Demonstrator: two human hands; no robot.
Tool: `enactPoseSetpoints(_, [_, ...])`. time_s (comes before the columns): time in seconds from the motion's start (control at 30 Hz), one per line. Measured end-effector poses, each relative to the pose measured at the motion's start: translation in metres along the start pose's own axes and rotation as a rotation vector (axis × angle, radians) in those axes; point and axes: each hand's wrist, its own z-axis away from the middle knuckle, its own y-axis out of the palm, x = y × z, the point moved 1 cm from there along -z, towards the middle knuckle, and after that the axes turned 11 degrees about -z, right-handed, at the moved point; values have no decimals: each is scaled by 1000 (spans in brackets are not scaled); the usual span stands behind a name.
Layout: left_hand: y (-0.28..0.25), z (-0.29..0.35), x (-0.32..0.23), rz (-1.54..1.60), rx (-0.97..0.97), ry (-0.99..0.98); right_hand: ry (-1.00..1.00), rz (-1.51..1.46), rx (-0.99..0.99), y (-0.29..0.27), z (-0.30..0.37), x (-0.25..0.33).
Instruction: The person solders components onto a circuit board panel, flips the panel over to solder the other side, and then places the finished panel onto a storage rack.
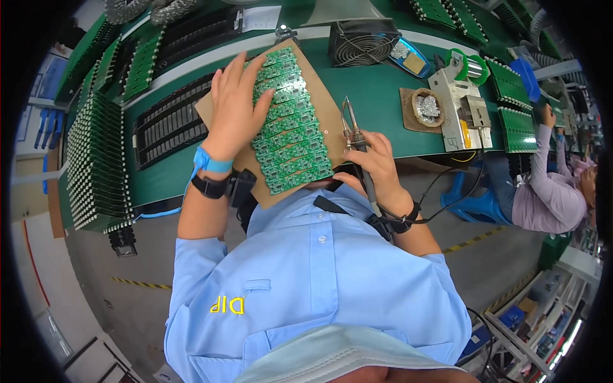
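Observation:
A green circuit board panel (290, 134), made of several joined strips with small parts on them, lies on a brown board (322, 105) at the table's near edge. My left hand (237, 105) rests along the panel's left side with fingers spread, the thumb reaching over its edge. A blue wrist strap is round that wrist. In my right hand (378, 167) is a soldering iron (359, 148), gripped by its dark handle. Its metal tip points up and away, just right of the panel and apart from it. The iron's cable runs off to the right.
A black slotted tray (171, 124) and a rack of upright green boards (99, 163) stand at left. Behind are a black fan (364, 43) and a blue dish (410, 59). A solder spool feeder (461, 102) and a round tip-cleaner pot (427, 107) stand right. A co-worker (552, 172) sits beyond.

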Motion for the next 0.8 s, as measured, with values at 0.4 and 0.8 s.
enactPoseSetpoints(0.4, [14,-14,25,-14,73,33,8,-66,55,10,-2,9])
enactPoseSetpoints(0.8, [-42,-6,46,96,246,-258,12,22,9,13,6,4])
